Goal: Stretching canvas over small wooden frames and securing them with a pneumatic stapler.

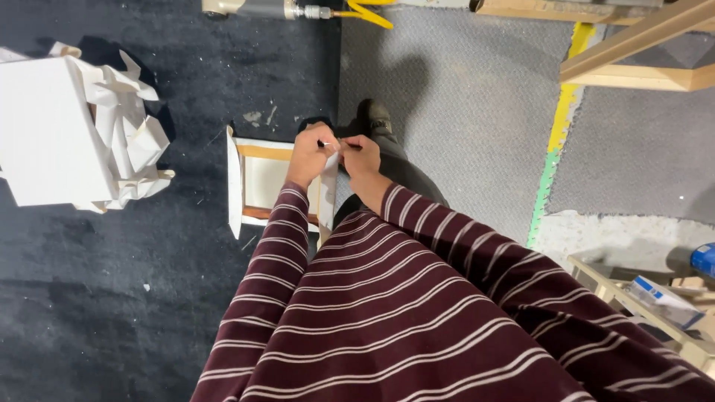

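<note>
My left hand (311,152) and my right hand (360,153) meet above a small wooden frame with white canvas (261,182) that lies on the dark carpet. Both pinch a small thin object (333,146) between their fingertips; it is too small to identify. The canvas edge folds up along the frame's left and right sides. My striped maroon sleeves fill the lower view. A black shoe (376,115) shows just beyond my hands.
A stack of white canvas-wrapped frames (71,134) stands at the left. A tool with a yellow hose (313,10) lies at the top. Wooden beams (633,45) cross the top right. A wooden rack with boxes (655,294) sits at the lower right.
</note>
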